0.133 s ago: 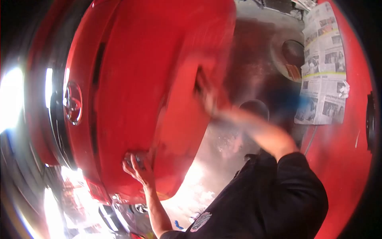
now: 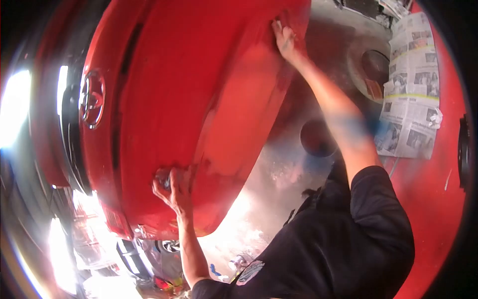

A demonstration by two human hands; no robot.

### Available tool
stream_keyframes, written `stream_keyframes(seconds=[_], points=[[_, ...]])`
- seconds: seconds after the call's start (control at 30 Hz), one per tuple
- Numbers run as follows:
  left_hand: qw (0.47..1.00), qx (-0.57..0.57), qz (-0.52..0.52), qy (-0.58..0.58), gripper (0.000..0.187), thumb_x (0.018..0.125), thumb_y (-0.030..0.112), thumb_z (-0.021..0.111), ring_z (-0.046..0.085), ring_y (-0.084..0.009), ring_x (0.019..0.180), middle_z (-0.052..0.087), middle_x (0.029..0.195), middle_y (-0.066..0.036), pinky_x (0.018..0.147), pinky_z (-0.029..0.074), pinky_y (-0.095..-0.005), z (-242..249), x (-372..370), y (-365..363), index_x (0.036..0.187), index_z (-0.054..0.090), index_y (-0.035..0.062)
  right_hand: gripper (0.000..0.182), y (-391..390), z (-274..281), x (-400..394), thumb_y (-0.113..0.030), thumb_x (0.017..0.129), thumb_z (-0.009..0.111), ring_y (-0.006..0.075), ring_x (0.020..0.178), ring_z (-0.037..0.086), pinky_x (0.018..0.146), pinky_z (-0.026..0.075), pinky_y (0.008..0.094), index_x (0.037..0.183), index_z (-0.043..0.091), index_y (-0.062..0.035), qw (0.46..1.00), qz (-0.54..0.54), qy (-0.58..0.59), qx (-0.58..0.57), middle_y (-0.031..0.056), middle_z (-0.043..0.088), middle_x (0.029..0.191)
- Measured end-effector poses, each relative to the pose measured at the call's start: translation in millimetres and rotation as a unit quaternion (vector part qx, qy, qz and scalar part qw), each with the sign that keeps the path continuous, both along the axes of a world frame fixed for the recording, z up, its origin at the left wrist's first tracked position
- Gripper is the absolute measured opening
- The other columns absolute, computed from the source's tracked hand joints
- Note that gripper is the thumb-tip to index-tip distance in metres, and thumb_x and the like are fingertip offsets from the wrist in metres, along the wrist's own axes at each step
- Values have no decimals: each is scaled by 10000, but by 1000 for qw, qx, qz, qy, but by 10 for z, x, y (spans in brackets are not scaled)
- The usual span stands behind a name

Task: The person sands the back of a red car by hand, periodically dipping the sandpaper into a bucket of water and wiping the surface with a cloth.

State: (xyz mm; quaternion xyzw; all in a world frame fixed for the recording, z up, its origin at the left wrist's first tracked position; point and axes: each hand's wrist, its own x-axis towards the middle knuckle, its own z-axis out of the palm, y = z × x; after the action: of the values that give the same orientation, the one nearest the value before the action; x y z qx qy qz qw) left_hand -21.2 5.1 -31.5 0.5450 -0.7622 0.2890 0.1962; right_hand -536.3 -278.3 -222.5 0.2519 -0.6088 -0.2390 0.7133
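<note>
A red car panel (image 2: 164, 89) with an oval emblem (image 2: 92, 99) fills the left and centre. A duller, lighter red band (image 2: 234, 109) runs along its right part. My left hand (image 2: 174, 193) rests on the lower part of the panel, its fingers curled round a small dark object (image 2: 163, 178). Higher up, near the panel's upper right edge, my right hand (image 2: 286, 41) lies on the surface with its fingers stretched out. Nothing shows in it, though its underside is hidden.
Newspaper sheets (image 2: 411, 89) cover part of another red body panel (image 2: 423, 199) on the right. A round dark shape (image 2: 318, 137) marks the grey floor (image 2: 279, 174) between the panels. Shiny dark bodywork and bright light are at the far left.
My right hand has moved up along the panel, from the middle of the lighter band to near the upper edge. My left hand still holds the dark object; the whole view has shifted slightly.
</note>
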Motion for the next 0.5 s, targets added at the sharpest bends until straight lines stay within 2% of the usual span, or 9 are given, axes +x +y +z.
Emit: stream_keyframes(seconds=[0.03, 0.07, 0.1, 0.17, 0.27, 0.33, 0.4, 0.43, 0.5], points=[[999, -1, -37, -36, 450, 970, 86, 684, 413, -505, 1441, 420, 1558, -307, 1133, 426, -615, 120, 31, -4, 1412, 683, 169, 585, 212, -12, 293, -66, 943, 598, 279, 1115, 696, 938, 586, 357, 1525, 569, -9, 997, 41, -42, 46, 163, 686, 1427], [998, 4, -34, -46, 424, 970, 81, 678, 414, -514, 1433, 413, 1558, -313, 1137, 414, -619, 234, -31, 31, 1387, 696, 157, 554, 602, 289, 628, -104, 953, 586, 280, 1133, 697, 938, 589, 381, 1499, 603, -11, 989, 78, -87, 91, 158, 660, 1474], [999, 0, -31, -39, 424, 970, 81, 678, 414, -514, 1433, 413, 1558, -313, 1137, 414, -619, 256, -26, 59, 1387, 696, 157, 624, 545, -115, 1377, -240, 1056, 537, 364, 1322, 633, 1100, 533, 511, 1609, 422, 24, 977, 103, -170, 78, 152, 557, 1589], [997, 15, -60, -53, 405, 974, 81, 675, 421, -514, 1421, 410, 1560, -315, 1138, 404, -629, 323, -6, 47, 1372, 700, 158, 518, 1257, 377, 1633, -215, 1037, 569, 343, 1349, 598, 1124, 495, 442, 1524, 586, -37, 942, 135, -305, 43, 154, 563, 1586], [992, 39, -57, -105, 449, 920, 131, 730, 443, -511, 1392, 424, 1543, -306, 1113, 418, -630, 586, 254, 224, 1365, 696, 178, 576, 1412, 415, 1751, -340, 1028, 613, 287, 1305, 630, 1078, 502, 434, 1542, 571, -84, 986, 79, -117, -90, 107, 586, 1565], [985, -15, -75, -152, 532, 851, 155, 782, 473, -490, 1366, 455, 1520, -269, 1086, 444, -610, 685, 733, 288, 1373, 689, 208, 621, 1435, 371, 1735, -423, 1021, 642, 250, 1275, 651, 1047, 508, 428, 1554, 561, -115, 983, 45, 20, -175, 76, 601, 1551], [983, -45, -72, -164, 522, 855, 142, 784, 504, -451, 1347, 478, 1506, -234, 1071, 460, -573, 890, 1098, 487, 1367, 689, 180, 591, 1198, 167, 1325, -367, 948, 728, 242, 1141, 731, 916, 549, 381, 1473, 650, -107, 979, 122, 93, -131, 54, 711, 1416], [983, -50, -83, -157, 512, 863, 140, 779, 511, -441, 1342, 482, 1504, -227, 1073, 458, -561, 987, 1236, 612, 1367, 690, 169, 591, 1259, 166, 1522, -367, 948, 728, 242, 1141, 731, 916, 549, 381, 1473, 650, -107, 978, 127, 97, -130, 54, 711, 1416], [992, -41, -53, -106, 467, 905, 134, 745, 514, -425, 1341, 485, 1505, -223, 1083, 446, -544, 1062, 1471, 836, 1369, 696, 159, 498, 1350, 349, 1979, -344, 1013, 631, 171, 1096, 731, 925, 592, 357, 1461, 668, -129, 994, -27, 67, -78, 77, 701, 1432]])
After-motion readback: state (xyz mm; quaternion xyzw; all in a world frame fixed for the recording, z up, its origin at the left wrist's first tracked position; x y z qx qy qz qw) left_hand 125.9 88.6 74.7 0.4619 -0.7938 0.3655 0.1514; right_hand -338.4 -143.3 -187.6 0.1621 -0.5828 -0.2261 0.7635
